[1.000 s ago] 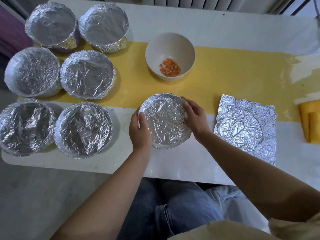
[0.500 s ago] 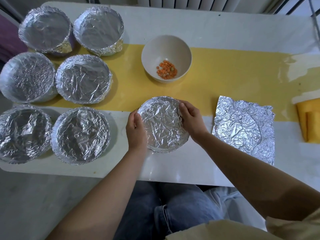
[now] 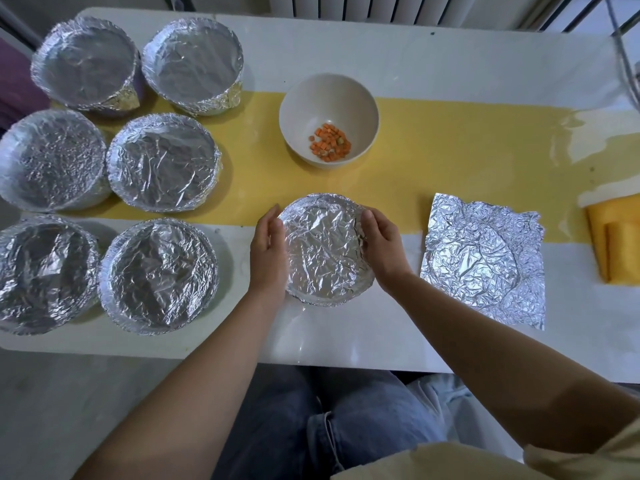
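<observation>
A bowl covered with crinkled foil (image 3: 325, 251) stands near the table's front edge, at the border of the yellow strip. My left hand (image 3: 268, 251) cups its left side, fingers curved along the rim. My right hand (image 3: 382, 247) grips the right side, with fingers curled over the foil at the rim. Behind it an uncovered white bowl (image 3: 329, 98) holds a few diced carrot pieces (image 3: 330, 145). A loose, creased foil sheet (image 3: 485, 258) lies flat to the right of my right hand.
Several foil-covered bowls fill the table's left part, the nearest one (image 3: 159, 275) a short way from my left hand. A yellow cloth (image 3: 620, 240) lies at the right edge. The white table (image 3: 346, 334) ends just in front of my forearms.
My left hand has slid forward along the bowl's left side, its thumb off the foil top. My right hand stays on the right rim. The bowl has not moved.
</observation>
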A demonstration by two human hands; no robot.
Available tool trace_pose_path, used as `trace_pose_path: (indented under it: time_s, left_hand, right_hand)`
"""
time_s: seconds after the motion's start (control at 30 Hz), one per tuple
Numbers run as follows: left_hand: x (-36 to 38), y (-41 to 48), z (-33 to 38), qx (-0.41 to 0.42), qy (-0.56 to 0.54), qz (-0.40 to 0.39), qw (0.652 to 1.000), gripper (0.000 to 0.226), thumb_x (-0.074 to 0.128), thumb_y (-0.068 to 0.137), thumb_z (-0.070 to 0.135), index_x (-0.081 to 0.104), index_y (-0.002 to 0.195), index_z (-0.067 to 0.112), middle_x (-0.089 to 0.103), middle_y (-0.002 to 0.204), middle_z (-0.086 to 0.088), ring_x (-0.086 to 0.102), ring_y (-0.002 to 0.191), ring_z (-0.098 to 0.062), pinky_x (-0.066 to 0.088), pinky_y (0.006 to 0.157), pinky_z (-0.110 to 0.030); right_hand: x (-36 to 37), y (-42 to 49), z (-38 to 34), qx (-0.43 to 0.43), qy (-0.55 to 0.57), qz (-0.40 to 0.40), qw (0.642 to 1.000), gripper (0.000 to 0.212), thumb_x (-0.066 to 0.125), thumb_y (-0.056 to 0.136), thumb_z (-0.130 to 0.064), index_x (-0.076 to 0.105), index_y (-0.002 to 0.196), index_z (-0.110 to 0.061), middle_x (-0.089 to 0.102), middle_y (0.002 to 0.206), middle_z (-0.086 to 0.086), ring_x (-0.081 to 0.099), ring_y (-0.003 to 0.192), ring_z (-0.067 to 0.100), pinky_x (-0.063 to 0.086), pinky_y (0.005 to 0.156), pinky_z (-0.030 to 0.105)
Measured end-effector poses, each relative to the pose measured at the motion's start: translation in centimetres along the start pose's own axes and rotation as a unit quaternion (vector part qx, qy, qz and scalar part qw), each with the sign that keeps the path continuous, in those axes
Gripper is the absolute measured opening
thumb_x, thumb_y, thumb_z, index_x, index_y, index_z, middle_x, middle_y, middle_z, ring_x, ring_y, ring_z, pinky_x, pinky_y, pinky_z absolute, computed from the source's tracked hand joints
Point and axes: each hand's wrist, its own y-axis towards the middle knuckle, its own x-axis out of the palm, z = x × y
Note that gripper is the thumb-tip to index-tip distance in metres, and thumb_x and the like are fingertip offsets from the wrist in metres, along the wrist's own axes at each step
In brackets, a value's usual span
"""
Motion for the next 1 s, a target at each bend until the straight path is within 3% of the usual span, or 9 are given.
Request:
trace_pose_path:
  time_s: [0.1, 0.23, 0.37, 0.53, 0.6, 0.73, 0.87, 0.97, 1.0]
  left_hand:
    - [0.2, 0.3, 0.5, -0.006, -0.006, 0.000, 1.000, 0.040, 0.039, 0.105, 0.032, 0.045, 0.143, 0.020, 0.048, 0.145, 0.005, 0.045, 0.132, -0.009, 0.035, 0.102, -0.020]
    - [0.9, -0.6, -0.6, -0.022, -0.027, 0.045, 0.998, 0.032, 0.044, 0.100, 0.039, 0.054, 0.126, 0.025, 0.059, 0.123, 0.001, 0.056, 0.111, -0.019, 0.044, 0.100, -0.034]
    - [1.0, -2.6, -1.2, -0.026, -0.026, 0.109, 0.993, 0.032, 0.038, 0.105, 0.028, 0.049, 0.132, 0.014, 0.052, 0.096, 0.016, 0.051, 0.081, 0.004, 0.036, 0.070, -0.008]
    - [2.0, -4.1, -1.7, -0.024, -0.066, 0.112, 0.991, 0.037, 0.032, 0.106, 0.023, 0.049, 0.139, 0.020, 0.052, 0.124, 0.013, 0.049, 0.117, -0.008, 0.042, 0.089, -0.014]
    - [2.3, -4.0, -1.8, -0.027, -0.080, 0.117, 0.989, 0.037, 0.030, 0.106, 0.022, 0.051, 0.137, 0.024, 0.052, 0.125, 0.014, 0.048, 0.120, -0.006, 0.041, 0.094, -0.018]
    - [2.5, -3.5, -2.0, -0.041, -0.106, 0.121, 0.986, 0.038, 0.030, 0.106, 0.025, 0.050, 0.138, 0.025, 0.053, 0.137, 0.007, 0.049, 0.125, -0.012, 0.046, 0.103, -0.030]
    - [2.9, -3.2, -2.1, -0.047, -0.098, 0.136, 0.985, 0.039, 0.031, 0.107, 0.024, 0.049, 0.140, 0.018, 0.054, 0.133, 0.003, 0.049, 0.116, -0.010, 0.046, 0.086, -0.011]
    - [3.0, -2.9, -2.3, -0.053, -0.112, 0.136, 0.983, 0.040, 0.031, 0.106, 0.025, 0.050, 0.140, 0.015, 0.055, 0.136, -0.006, 0.051, 0.124, -0.020, 0.052, 0.096, -0.031]
    - [3.0, -2.9, -2.4, -0.056, -0.115, 0.130, 0.983, 0.040, 0.031, 0.106, 0.025, 0.050, 0.140, 0.015, 0.054, 0.136, -0.007, 0.051, 0.125, -0.021, 0.054, 0.091, -0.028]
  right_hand:
    - [0.3, -0.7, 0.3, -0.012, 0.010, 0.077, 0.997, 0.028, 0.042, 0.094, -0.039, 0.067, 0.095, -0.027, 0.069, 0.095, 0.001, 0.062, 0.093, 0.019, 0.049, 0.091, 0.047]
    - [1.5, -3.1, 1.0, -0.017, 0.015, 0.166, 0.986, 0.027, 0.037, 0.102, -0.030, 0.062, 0.102, -0.021, 0.066, 0.096, -0.002, 0.060, 0.090, 0.014, 0.048, 0.087, 0.040]
    - [1.5, -5.8, 1.5, 0.002, 0.033, 0.209, 0.977, 0.028, 0.040, 0.103, -0.022, 0.055, 0.127, -0.017, 0.061, 0.117, -0.007, 0.057, 0.103, 0.002, 0.045, 0.094, 0.026]
    - [-0.3, -3.8, -0.2, -0.043, -0.017, 0.145, 0.988, 0.044, 0.043, 0.104, -0.021, 0.038, 0.148, -0.017, 0.042, 0.146, -0.010, 0.038, 0.131, -0.002, 0.028, 0.096, -0.003]
    - [-0.7, -2.4, -1.0, -0.063, -0.020, 0.135, 0.989, 0.043, 0.043, 0.103, -0.017, 0.040, 0.146, -0.014, 0.046, 0.146, -0.003, 0.042, 0.132, 0.002, 0.030, 0.102, 0.003]
    - [-0.5, -1.0, -0.8, -0.066, -0.028, 0.098, 0.993, 0.034, 0.044, 0.102, -0.012, 0.055, 0.135, -0.010, 0.061, 0.131, 0.003, 0.055, 0.122, 0.010, 0.041, 0.109, 0.030]
    - [-0.5, -1.0, 0.3, -0.059, -0.037, 0.110, 0.991, 0.029, 0.045, 0.101, -0.011, 0.065, 0.121, -0.014, 0.068, 0.120, 0.002, 0.061, 0.114, 0.013, 0.046, 0.103, 0.035]
    - [-0.4, -1.1, 0.2, -0.061, -0.034, 0.112, 0.991, 0.029, 0.045, 0.100, -0.011, 0.067, 0.116, -0.020, 0.069, 0.114, 0.000, 0.063, 0.109, 0.014, 0.048, 0.099, 0.033]
    - [-0.5, -1.1, 0.0, -0.057, -0.034, 0.106, 0.992, 0.028, 0.045, 0.100, -0.010, 0.067, 0.117, -0.019, 0.069, 0.114, -0.001, 0.062, 0.108, 0.012, 0.048, 0.098, 0.030]
